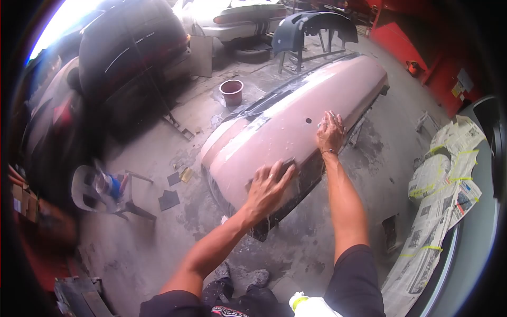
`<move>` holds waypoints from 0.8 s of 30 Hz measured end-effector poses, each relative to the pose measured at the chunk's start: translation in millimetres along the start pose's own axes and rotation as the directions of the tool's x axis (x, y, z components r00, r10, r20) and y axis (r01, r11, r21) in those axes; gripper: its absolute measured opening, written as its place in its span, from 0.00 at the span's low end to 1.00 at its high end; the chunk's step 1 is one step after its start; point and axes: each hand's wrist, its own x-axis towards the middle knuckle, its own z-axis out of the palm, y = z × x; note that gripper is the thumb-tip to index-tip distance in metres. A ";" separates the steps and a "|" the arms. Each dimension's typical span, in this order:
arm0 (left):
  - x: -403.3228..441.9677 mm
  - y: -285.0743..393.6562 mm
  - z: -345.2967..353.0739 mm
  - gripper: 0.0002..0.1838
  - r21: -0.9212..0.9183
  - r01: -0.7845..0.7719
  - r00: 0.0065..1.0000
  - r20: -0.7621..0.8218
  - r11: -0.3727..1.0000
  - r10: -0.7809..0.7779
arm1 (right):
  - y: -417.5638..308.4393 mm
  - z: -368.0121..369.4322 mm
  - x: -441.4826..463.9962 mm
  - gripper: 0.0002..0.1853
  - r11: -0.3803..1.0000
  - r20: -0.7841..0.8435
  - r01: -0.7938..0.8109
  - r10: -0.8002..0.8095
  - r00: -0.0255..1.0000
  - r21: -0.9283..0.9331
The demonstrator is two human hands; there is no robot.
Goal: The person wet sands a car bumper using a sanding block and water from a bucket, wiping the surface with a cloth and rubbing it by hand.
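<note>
Nearest, the left hand (268, 187) pressed a dark pad (288, 164) onto the near end of the wet pink bumper (285, 129), fingers slightly apart. The right hand (331, 132) lay farther along it, fingers close together, beside a round hole (308, 120). Beyond stood a maroon bucket (231, 93) and a dark bumper (317, 24).

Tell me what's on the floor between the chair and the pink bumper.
Two dark sheets and a small yellowish piece lie between the chair and the bumper, in the head view.
</note>
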 end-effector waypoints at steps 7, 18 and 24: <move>-53.7 -64.3 -8.0 0.30 0.031 0.127 0.989 -0.079 0.991 -0.124 | -1.4 8.4 8.6 0.18 1.000 -0.049 -0.006 0.005 0.999 -0.020; -140.7 -40.8 8.5 0.31 -0.112 0.156 0.957 -0.227 0.981 -0.178 | 7.8 11.3 -2.4 0.19 0.994 0.003 0.092 -0.092 0.996 -0.062; 20.3 -113.0 2.0 0.31 -0.035 0.405 0.911 -0.076 0.914 -0.406 | -30.6 -10.7 -14.8 0.21 0.991 0.033 0.095 -0.093 0.995 -0.092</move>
